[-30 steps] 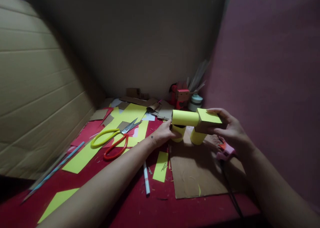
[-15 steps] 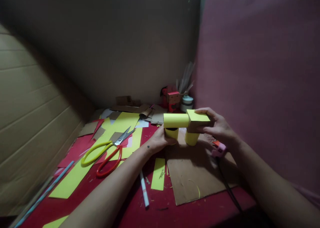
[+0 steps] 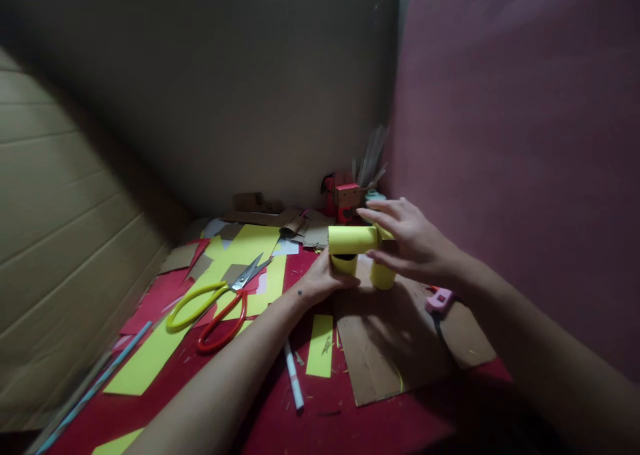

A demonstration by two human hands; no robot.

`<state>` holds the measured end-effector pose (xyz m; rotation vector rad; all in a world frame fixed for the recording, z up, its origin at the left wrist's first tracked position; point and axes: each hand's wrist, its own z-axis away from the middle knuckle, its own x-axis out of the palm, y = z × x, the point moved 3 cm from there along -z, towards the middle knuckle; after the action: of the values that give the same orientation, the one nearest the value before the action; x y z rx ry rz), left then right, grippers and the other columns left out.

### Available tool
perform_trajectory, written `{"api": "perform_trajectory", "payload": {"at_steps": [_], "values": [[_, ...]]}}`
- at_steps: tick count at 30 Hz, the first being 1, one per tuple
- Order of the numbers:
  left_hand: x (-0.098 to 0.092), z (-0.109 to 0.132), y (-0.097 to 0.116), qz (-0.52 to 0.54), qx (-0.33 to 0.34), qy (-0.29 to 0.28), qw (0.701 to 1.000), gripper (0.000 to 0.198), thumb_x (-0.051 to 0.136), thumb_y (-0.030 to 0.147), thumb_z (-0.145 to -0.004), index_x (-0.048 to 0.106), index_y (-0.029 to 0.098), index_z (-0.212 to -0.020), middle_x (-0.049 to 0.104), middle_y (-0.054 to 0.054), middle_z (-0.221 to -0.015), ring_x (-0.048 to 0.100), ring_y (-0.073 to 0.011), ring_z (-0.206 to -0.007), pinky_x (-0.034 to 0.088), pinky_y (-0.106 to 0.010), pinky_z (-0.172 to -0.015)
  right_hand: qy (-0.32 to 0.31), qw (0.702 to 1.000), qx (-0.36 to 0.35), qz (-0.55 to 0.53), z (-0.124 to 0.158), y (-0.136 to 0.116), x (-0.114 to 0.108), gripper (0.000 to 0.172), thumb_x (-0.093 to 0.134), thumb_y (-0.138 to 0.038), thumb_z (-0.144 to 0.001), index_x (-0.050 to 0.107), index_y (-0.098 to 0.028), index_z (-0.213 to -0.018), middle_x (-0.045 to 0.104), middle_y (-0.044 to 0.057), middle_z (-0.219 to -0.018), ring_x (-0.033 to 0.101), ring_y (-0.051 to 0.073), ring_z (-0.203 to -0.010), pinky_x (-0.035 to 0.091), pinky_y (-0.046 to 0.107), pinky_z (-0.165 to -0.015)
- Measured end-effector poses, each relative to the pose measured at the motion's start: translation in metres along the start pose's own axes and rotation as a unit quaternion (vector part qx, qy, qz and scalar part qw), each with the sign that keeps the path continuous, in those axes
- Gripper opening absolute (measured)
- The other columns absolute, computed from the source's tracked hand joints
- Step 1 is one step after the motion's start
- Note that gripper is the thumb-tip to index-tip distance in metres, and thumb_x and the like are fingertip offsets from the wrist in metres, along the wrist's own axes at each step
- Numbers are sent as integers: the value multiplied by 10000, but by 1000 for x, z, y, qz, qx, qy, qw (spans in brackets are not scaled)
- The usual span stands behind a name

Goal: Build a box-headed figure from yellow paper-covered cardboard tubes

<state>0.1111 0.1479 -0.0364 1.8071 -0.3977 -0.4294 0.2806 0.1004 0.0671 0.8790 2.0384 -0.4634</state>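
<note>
A figure built of yellow paper tubes (image 3: pixel 353 240) stands on a brown cardboard sheet (image 3: pixel 395 338): one tube lies across two short upright tubes. My left hand (image 3: pixel 324 280) is closed on the left upright tube (image 3: pixel 345 264). My right hand (image 3: pixel 407 243) covers the block at the figure's right end, fingers stretched and wrapped over it; that block is mostly hidden. The right upright tube (image 3: pixel 383 275) shows below my palm.
Scissors with a yellow and an orange handle (image 3: pixel 215 299) lie on yellow and red paper scraps at the left. A white pen (image 3: pixel 293 382) and a yellow strip (image 3: pixel 321 346) lie near me. A pink glue gun (image 3: pixel 439 301) rests at the right. Cardboard walls enclose the red surface.
My right hand has shifted from pinching the block's end to lying over its top, hiding it. The left hand stays on the left tube. The view has settled.
</note>
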Motion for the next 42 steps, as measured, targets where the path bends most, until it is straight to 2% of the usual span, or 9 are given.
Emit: {"api": "perform_trajectory", "payload": {"at_steps": [5,10,18,22,28,31,34,38,42], "values": [[4,-1,1,2,2,12,1000,475,752,193,-602,590,153,-1047,625,-44,-944,554,-183,-795,453,-294,-669,-109,984,-19,139,-23,-33,22,642,549,-282,-850,385,-108,-1446,504,196,-1412,456,393,-1279,239,650,-1082],[3,-3,-4,7,10,20,1000,439,711,147,-561,589,140,-983,603,-19,-853,525,-163,-725,427,-272,-603,-146,977,-19,156,-24,-32,35,622,526,-284,-860,383,-142,-1449,549,186,-1371,534,401,-1194,297,649,-1028],[1,-2,-3,29,17,19,999,661,760,119,-527,555,176,-1153,645,-48,-957,587,-253,-868,505,-357,-722,-154,976,-26,152,-23,-26,38,685,544,-292,-831,333,-162,-1470,523,183,-1401,547,393,-1181,323,636,-1009],[-2,1,-1,37,20,18,999,765,807,131,-511,515,190,-1215,616,-67,-1058,578,-283,-986,501,-400,-820,-110,985,-31,130,-20,-19,25,765,618,-274,-777,323,-206,-1479,496,166,-1432,496,389,-1243,310,630,-1039],[-12,8,1,15,0,50,999,1005,832,150,-513,316,190,-1375,519,-113,-1146,578,-262,-990,488,-425,-855,34,997,47,-51,13,15,-4,901,733,-443,-748,280,-271,-1507,395,130,-1490,375,391,-1349,357,578,-1065],[-21,18,6,-34,9,116,993,1049,840,187,-530,263,208,-1407,449,-119,-1194,518,-272,-1050,434,-456,-931,116,958,167,-204,36,40,2,1057,796,-485,-676,186,-328,-1525,356,106,-1515,363,382,-1367,321,589,-1097],[-25,30,12,-96,45,151,983,922,831,200,-573,350,244,-1358,445,-94,-1230,481,-263,-1106,378,-452,-1008,129,909,237,-317,50,54,19,1149,838,-443,-626,128,-354,-1524,326,110,-1528,355,360,-1383,336,568,-1100],[-21,37,16,-170,83,154,970,630,786,240,-669,506,247,-1234,503,-84,-1208,526,-242,-1070,445,-418,-941,109,866,259,-413,52,53,35,1221,849,-332,-600,68,-281,-1537,340,165,-1509,409,356,-1352,398,529,-1068],[-12,28,16,-188,78,167,965,544,784,264,-672,567,220,-1169,518,-83,-1160,533,-241,-1055,435,-428,-958,109,857,274,-422,50,44,43,1181,817,-270,-608,95,-216,-1540,385,176,-1485,427,363,-1334,369,530,-1084]]}}
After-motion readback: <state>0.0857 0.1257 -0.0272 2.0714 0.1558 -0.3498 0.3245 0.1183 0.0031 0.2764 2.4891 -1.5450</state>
